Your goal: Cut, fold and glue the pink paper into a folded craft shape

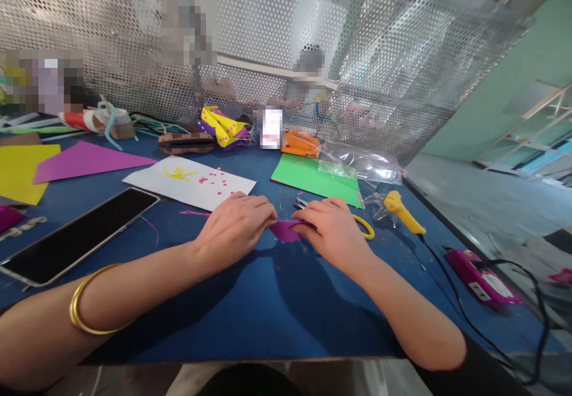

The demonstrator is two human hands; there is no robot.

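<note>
Small flat purple piece of sheet material (286,230) is up between both hands, just above the blue tabletop (250,330), front and centre. Left hand (239,223): fingers closed in a pinch on its left end. Right hand (337,232): thumb near side, fingers behind, pinched shut on the right end. Exact fingertip contact on the left is partly hidden.

Two-end grip probably keeps a thin, floppy piece taut and lets both hands shape it evenly. Forearms come in from either side, so the middle stays visible.

Yellow-handled scissors (367,229) lie just behind the right hand, partly covered by it; likely parked there for quick reach. White paper sheet (179,189) sits behind the left hand with loose yellow and pink bits on it, presumably so they don't scatter. Yellow glue gun (404,212) is off to the right, probably because its black cord (449,286) runs down that side. Can't tell if it's hot.
</note>
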